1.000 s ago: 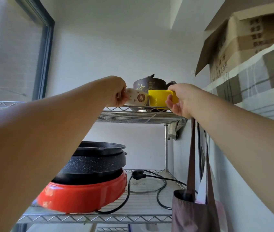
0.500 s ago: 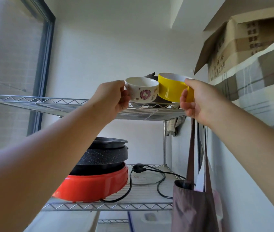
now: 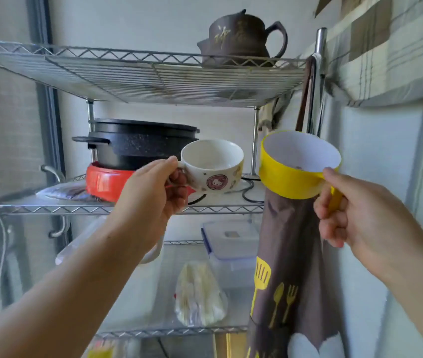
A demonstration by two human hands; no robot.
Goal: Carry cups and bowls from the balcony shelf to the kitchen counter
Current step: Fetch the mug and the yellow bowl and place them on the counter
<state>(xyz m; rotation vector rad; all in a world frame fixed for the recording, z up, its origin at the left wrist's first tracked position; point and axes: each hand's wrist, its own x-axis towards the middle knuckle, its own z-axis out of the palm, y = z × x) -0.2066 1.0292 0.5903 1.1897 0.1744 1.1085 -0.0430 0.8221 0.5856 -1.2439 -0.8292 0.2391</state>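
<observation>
The left hand (image 3: 153,192) is being closed round the handle of the white cup (image 3: 211,167), and the right hand (image 3: 360,215) is being curled round the handle of the yellow cup (image 3: 298,166). Both cups are being held upright in front of the wire shelf (image 3: 138,73), below its top tier and clear of it. For the carry, rims should be kept level and the cups apart, away from the apron (image 3: 287,254) hanging beside the shelf.

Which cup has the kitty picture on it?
The white cup held by the left hand; it has a pink kitty sticker. The yellow cup in the right hand is plain.
</observation>
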